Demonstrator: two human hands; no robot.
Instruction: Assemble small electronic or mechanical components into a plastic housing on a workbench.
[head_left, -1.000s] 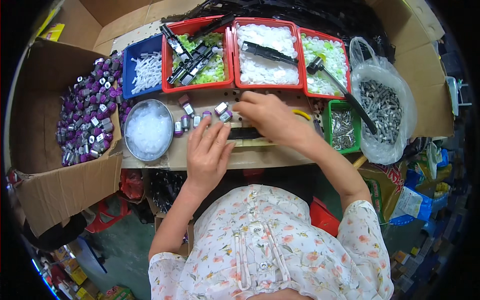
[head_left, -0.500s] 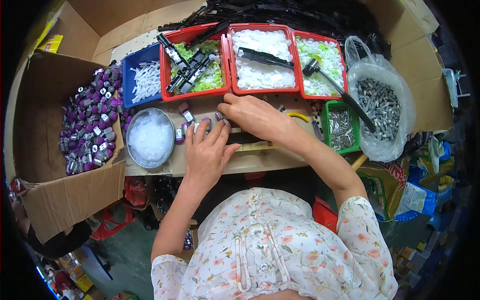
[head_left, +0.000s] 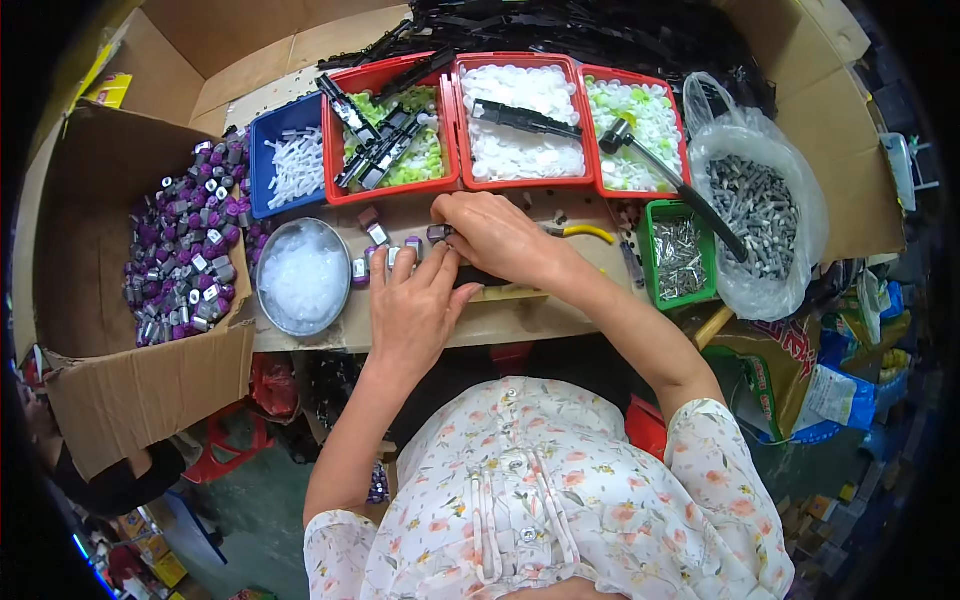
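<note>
The right hand (head_left: 500, 235) is pinching a small purple-grey cap (head_left: 437, 233) at the counter's (head_left: 400, 325) middle, the left hand (head_left: 412, 305) lying flat-fingered beside a short row of caps (head_left: 385, 255), seemingly few beside the boxful (head_left: 180, 250) left.

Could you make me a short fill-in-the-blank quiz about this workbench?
1. The cardboard box at the left holds small ____ and grey parts.
2. The round metal bowl holds ____ pieces.
3. The tray left of the three red trays is ____.
4. The small bin beside the plastic bag is ____.

Answers: purple; white; blue; green
</note>
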